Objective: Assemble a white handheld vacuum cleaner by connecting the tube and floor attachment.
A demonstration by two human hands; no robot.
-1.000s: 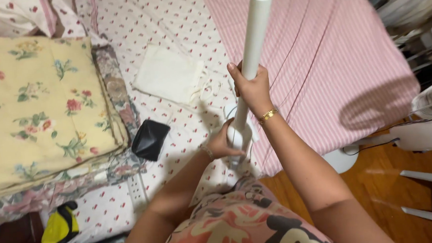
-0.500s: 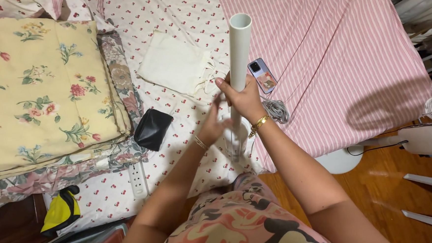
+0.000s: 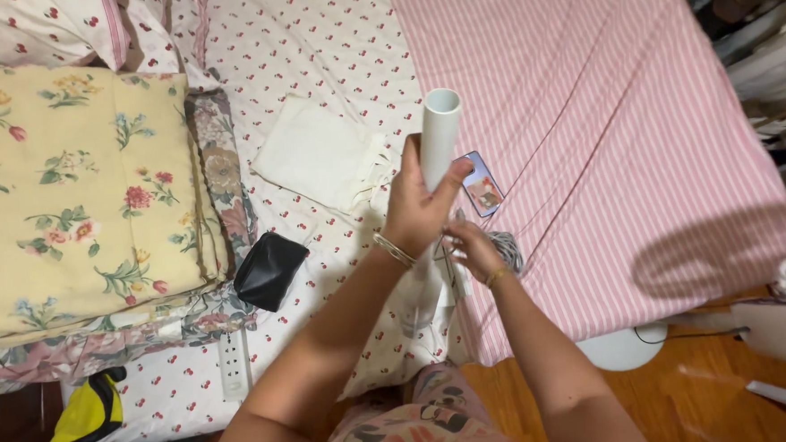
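Note:
I hold a long white tube [image 3: 440, 129] upright over the bed, its open top end towards the camera. My left hand [image 3: 417, 209], a bangle on its wrist, is wrapped around the tube's middle. Just below and to the right, my right hand [image 3: 475, 248] curls its fingers against the tube's lower part; a thin gold bracelet is on that wrist. The tube's bottom end is hidden behind my hands. A phone [image 3: 481, 182] lies face up on the bed right behind the tube.
A folded white cloth [image 3: 318, 153], a black pouch [image 3: 270, 270] and a power strip [image 3: 232, 364] lie on the cherry-print sheet. A folded yellow floral blanket [image 3: 69, 193] is at left, a pink striped sheet [image 3: 602, 111] at right, a white fan base [image 3: 624, 348] on the wooden floor.
The tube has come lower and nearer. My hands have swapped places: the left now grips higher up, the right has dropped to the lower part. The phone has come into view.

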